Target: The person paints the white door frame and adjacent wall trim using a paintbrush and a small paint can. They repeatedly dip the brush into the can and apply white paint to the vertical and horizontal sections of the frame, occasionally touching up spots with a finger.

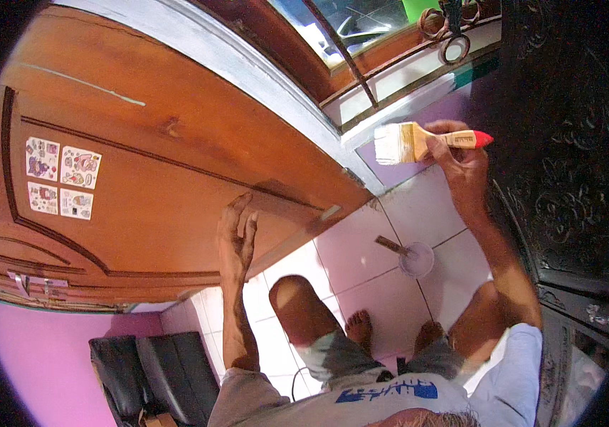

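Note:
A wide paintbrush point(410, 142) with a wooden, red-tipped handle is gripped in my right hand point(463, 160). White paint coats its bristles, which point left toward the white door frame point(297, 103) and stand apart from it. My left hand point(236, 231) is raised in front of the brown wooden door point(176, 185), fingers stretched out and holding nothing. Whether its fingertips touch the door, I cannot tell. On the floor near my feet sits a small round container of whitish paint point(418, 260), with a flat brown stick point(390, 245) at its rim.
Picture sheets point(62, 178) are stuck on the door's panel. A barred window point(368, 50) is above the frame. Dark carved furniture point(575, 156) stands close at my right. At the lower left is a black chair point(176, 370) by a pink wall point(41, 349). Pale tiles point(351, 256) cover the floor.

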Demonstrator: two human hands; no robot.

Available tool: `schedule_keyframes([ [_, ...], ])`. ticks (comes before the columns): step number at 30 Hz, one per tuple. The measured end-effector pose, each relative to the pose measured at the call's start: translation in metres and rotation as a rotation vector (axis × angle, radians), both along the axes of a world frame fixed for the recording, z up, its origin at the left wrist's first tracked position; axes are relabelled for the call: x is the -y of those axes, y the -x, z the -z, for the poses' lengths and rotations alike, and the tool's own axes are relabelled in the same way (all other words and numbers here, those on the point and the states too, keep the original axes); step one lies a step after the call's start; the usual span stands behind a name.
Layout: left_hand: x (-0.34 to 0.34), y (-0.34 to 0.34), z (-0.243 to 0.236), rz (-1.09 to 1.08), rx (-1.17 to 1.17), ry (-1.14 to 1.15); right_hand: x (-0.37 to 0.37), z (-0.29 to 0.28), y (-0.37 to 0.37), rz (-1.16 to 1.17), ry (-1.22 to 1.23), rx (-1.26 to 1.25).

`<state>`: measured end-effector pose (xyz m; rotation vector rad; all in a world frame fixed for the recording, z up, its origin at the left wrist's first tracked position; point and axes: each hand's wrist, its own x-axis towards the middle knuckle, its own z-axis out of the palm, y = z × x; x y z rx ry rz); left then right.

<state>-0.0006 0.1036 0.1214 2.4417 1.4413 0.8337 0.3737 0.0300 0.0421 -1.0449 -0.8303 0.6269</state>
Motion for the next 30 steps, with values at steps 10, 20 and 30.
schedule_keyframes([
  [10, 0.061, 0.055, 0.083, 0.013, -0.173, 0.297, 0.003, 0.034, 0.04, 0.127, -0.007, -0.553],
  [20, 0.088, 0.074, 0.154, -0.144, -0.278, 0.053, -0.02, 0.008, 0.058, 0.022, -0.011, -0.522],
  [30, 0.06, 0.061, 0.201, -0.309, -0.287, 0.062, -0.037, 0.019, 0.081, 0.166, 0.086, -0.191],
])
